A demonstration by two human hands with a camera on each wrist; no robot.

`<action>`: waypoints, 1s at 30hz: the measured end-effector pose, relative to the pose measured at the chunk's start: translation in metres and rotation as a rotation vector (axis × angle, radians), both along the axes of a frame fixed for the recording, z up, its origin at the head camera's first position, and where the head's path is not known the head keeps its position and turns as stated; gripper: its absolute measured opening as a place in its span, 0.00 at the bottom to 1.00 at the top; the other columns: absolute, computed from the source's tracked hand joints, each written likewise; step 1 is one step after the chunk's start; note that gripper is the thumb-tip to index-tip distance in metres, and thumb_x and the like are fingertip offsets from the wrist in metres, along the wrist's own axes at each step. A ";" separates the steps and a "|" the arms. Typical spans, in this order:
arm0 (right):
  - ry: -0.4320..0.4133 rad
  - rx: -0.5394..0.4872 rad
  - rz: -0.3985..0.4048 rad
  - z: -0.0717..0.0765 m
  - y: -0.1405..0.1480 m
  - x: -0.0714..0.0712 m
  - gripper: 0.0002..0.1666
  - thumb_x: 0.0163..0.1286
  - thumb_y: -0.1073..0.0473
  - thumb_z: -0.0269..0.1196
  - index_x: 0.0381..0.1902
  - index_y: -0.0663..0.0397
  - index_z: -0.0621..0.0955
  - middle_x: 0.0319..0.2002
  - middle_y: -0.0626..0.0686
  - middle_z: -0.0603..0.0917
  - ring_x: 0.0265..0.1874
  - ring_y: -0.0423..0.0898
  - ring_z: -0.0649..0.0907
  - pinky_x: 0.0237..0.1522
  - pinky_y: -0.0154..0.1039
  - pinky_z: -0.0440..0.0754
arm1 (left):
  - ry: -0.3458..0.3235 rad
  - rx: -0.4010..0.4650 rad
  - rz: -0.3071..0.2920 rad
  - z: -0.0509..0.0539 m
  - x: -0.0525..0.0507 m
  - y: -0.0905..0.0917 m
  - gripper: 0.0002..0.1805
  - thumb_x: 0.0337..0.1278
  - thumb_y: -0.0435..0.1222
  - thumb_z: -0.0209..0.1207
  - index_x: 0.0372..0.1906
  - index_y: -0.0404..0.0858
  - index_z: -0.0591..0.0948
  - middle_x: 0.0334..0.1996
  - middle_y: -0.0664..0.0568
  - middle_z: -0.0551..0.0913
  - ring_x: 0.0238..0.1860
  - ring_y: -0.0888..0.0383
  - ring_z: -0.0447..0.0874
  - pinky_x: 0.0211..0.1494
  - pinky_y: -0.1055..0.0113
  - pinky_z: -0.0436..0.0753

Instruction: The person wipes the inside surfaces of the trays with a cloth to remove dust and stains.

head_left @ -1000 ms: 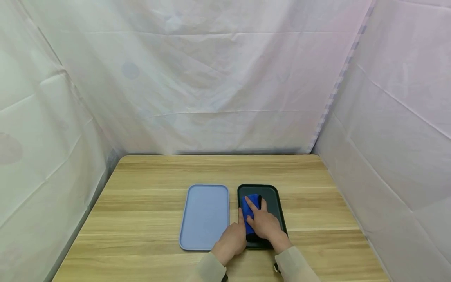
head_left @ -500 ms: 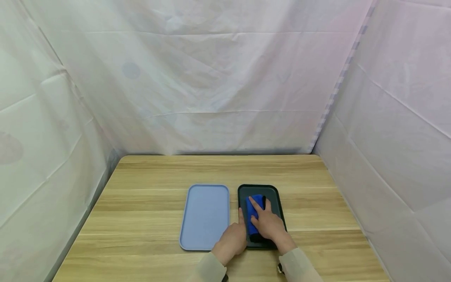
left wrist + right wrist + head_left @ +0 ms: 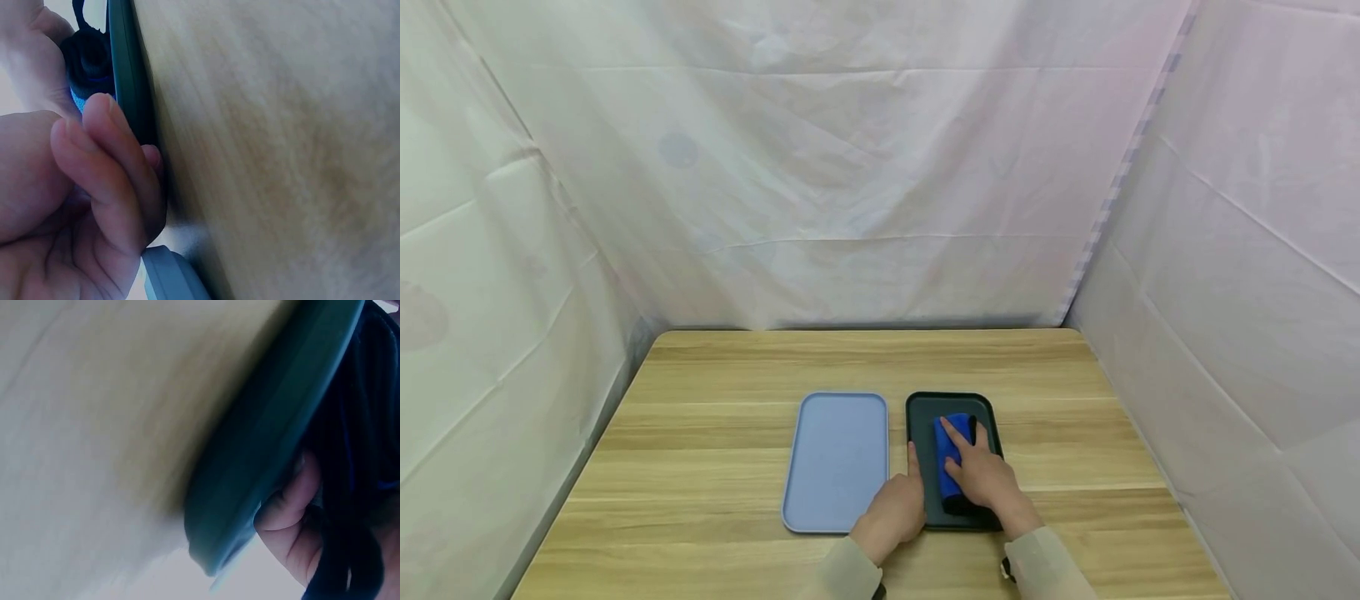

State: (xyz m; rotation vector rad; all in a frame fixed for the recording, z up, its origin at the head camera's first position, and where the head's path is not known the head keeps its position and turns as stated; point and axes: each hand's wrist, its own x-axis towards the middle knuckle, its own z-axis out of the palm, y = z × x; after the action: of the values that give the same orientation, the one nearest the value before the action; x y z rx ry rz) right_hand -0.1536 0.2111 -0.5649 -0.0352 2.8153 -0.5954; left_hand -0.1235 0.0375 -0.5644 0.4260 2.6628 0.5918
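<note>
A blue folded cloth (image 3: 949, 467) with black edging lies in the dark green tray (image 3: 925, 408). My right hand (image 3: 988, 479) holds it from above, the index finger stretched along its top and the thumb near its left side. A finger (image 3: 290, 503) bends in beside the cloth in the right wrist view. At the green tray's left rim rests my left hand (image 3: 895, 504), its index finger straight along the rim. The left wrist view shows its other fingers (image 3: 112, 194) bent next to the tray's side. The cloth's underside is hidden.
A light blue tray (image 3: 838, 458) sits just left of the green one, close to my left hand. Both are on a wood-grain table (image 3: 715, 433). Pale sheets (image 3: 850, 183) hang behind and along both sides.
My right hand and the blue cloth have slid steadily right across the green tray, baring more of its left part. My left hand and both trays stay in place.
</note>
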 end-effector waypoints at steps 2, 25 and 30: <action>-0.012 0.001 -0.002 0.001 0.002 0.000 0.41 0.78 0.48 0.58 0.83 0.28 0.57 0.79 0.75 0.49 0.18 0.48 0.76 0.21 0.41 0.73 | 0.001 0.003 0.001 0.000 0.000 0.000 0.58 0.57 0.34 0.71 0.82 0.27 0.44 0.15 0.52 0.76 0.15 0.60 0.73 0.22 0.67 0.75; -0.074 0.031 -0.033 0.011 0.016 -0.002 0.42 0.77 0.49 0.58 0.84 0.29 0.56 0.79 0.77 0.48 0.19 0.50 0.78 0.23 0.44 0.75 | -0.026 0.015 0.038 0.004 0.003 0.001 0.57 0.58 0.31 0.68 0.83 0.29 0.43 0.11 0.53 0.74 0.11 0.59 0.72 0.16 0.67 0.72; -0.089 0.047 -0.039 0.013 0.018 -0.001 0.42 0.78 0.50 0.58 0.84 0.31 0.55 0.79 0.78 0.48 0.19 0.51 0.78 0.22 0.45 0.75 | -0.025 0.013 0.041 0.004 0.003 0.001 0.57 0.59 0.31 0.68 0.83 0.29 0.42 0.11 0.53 0.74 0.11 0.59 0.72 0.16 0.67 0.72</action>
State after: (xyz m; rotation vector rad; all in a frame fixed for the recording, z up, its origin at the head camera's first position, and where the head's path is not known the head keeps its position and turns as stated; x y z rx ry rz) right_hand -0.1542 0.2287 -0.5519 0.0541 2.7483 -0.5255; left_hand -0.1205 0.0387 -0.5607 0.3669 2.6513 0.6227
